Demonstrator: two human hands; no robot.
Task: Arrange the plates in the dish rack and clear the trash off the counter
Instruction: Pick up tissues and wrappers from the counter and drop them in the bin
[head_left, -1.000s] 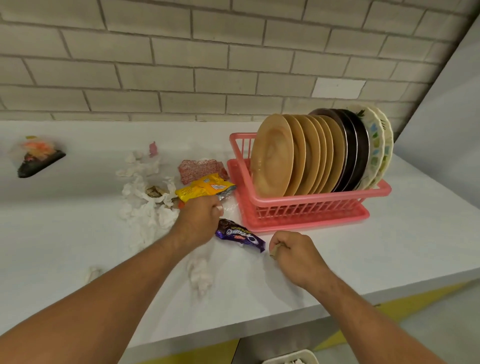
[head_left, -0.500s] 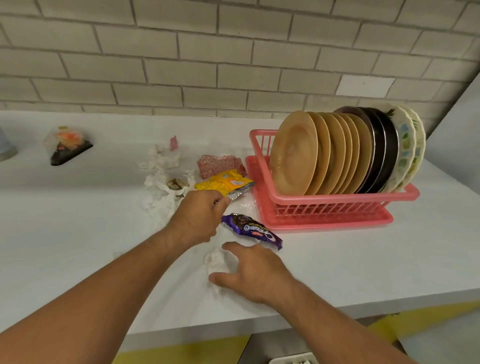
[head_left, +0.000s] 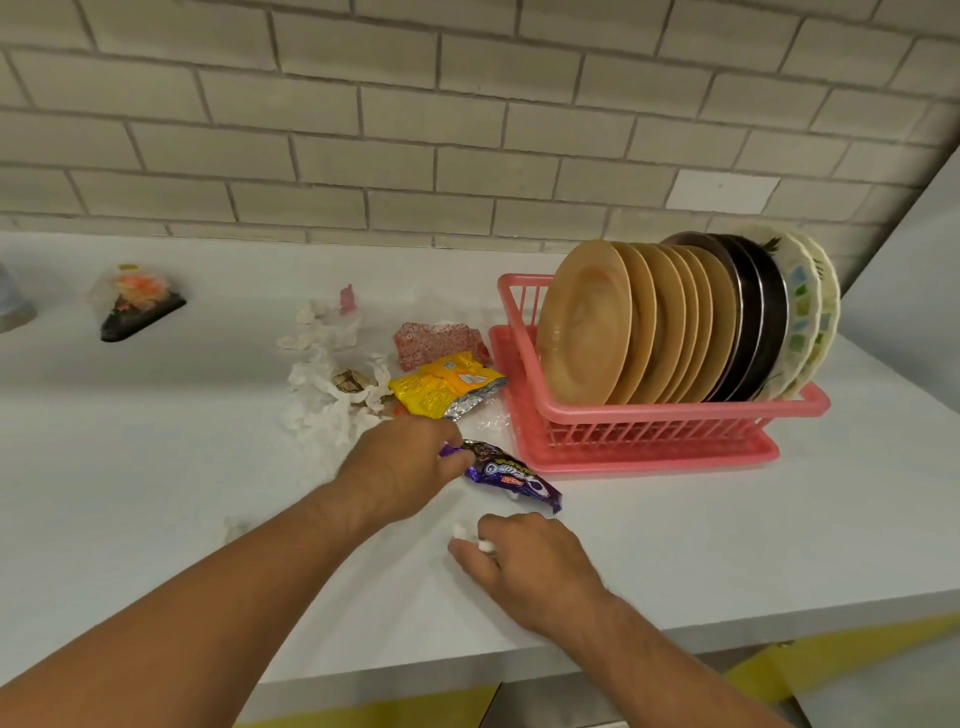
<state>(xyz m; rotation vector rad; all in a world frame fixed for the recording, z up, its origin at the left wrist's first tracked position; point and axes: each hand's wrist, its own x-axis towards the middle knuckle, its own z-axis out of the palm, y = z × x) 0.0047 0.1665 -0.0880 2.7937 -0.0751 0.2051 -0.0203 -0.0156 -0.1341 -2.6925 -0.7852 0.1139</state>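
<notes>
Nearest, the right hand (head_left: 524, 564) pinches a small white paper scrap (head_left: 485, 545) in its grip. Just past that grip, the left hand (head_left: 400, 467) holds a shiny purple snack wrapper (head_left: 511, 475). Farther right, round plates (head_left: 587, 322) stand in the pink plastic dish rack (head_left: 675, 415).

Both bare forearms reach over the tabletop (head_left: 156, 467), the left slanting in from the lower left corner, the right from the lower right. The left hand (head_left: 402, 467) lies knuckles up, its fingers curled and pinching the near end of a purple wrapper (head_left: 514, 475). The right hand (head_left: 524, 564), nearer the body and just apart from the left, also shows its back, fingers bent round a small white paper scrap (head_left: 487, 545).
</notes>
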